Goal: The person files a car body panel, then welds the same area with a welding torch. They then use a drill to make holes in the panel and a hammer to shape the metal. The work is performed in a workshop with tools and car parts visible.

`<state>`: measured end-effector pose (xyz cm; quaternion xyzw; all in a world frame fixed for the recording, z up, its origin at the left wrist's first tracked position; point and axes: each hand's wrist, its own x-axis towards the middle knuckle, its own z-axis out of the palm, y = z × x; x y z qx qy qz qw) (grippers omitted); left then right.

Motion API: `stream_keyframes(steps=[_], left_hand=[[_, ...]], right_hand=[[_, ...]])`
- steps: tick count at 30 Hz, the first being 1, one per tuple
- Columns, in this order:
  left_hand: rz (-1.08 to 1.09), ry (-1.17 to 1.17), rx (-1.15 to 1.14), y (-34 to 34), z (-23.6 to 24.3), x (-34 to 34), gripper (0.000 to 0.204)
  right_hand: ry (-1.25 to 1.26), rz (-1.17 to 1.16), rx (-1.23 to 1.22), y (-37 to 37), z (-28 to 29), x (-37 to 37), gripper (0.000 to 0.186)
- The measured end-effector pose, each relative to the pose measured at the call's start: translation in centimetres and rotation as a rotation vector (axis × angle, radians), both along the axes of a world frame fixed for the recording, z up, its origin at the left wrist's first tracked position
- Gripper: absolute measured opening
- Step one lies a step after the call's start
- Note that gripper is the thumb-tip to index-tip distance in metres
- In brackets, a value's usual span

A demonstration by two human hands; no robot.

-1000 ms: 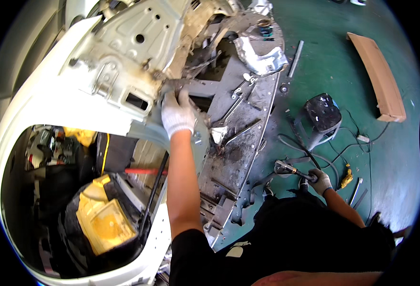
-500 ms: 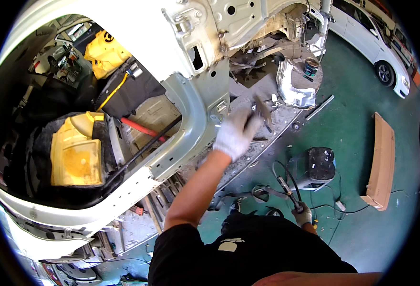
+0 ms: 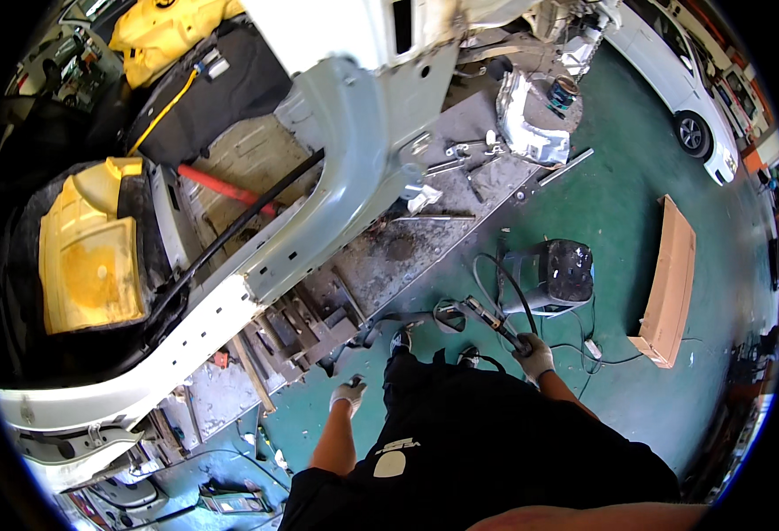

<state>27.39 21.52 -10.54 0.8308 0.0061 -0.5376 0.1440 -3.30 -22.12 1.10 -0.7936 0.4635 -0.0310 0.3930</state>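
Note:
My left hand [image 3: 349, 395], in a white glove, hangs low beside my body, apart from the metal platform. Its fingers are loosely bent, with a gap at the thumb; I see nothing held there. In my gloved right hand [image 3: 535, 357] is a long slim hand tool [image 3: 487, 317] with a metal body and a dark hose, pointing away from me to the left. The grip end is partly hidden by the glove. Ahead stands a stripped car body with a bare grey pillar panel [image 3: 347, 168]. Beside it, the platform [image 3: 460, 199] carries loose metal tools and a crumpled whitish piece [image 3: 423, 198].
A black-topped stool [image 3: 570, 273] stands ahead of my right hand, with cables on the green floor around it. Farther right lies a long cardboard box [image 3: 668, 283]. A white car [image 3: 672, 71] is parked at the far right. Steel bars [image 3: 305, 327] lie along the platform's near edge.
My left hand has come back from above the platform to beside my body. My right hand still holds the slim tool, now tilted more to the left. The whole view has shifted.

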Motion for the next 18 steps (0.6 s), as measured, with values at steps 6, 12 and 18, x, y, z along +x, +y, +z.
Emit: stream_keyframes(steps=[6,12,18], left_hand=[[0.518,0.228,0.187,9.3,-4.5,-3.1,0.051],[0.676,0.324,-0.006,7.8,-8.2,-2.9,0.028],[0.663,0.242,-0.116,-2.0,-3.0,2.7,0.039]], right_hand=[[0.116,0.09,-0.024,1.1,2.2,3.8,0.048],[0.048,0.077,-0.141,2.2,2.8,6.1,0.041],[0.027,0.087,-0.064,0.5,4.0,7.9,0.038]])
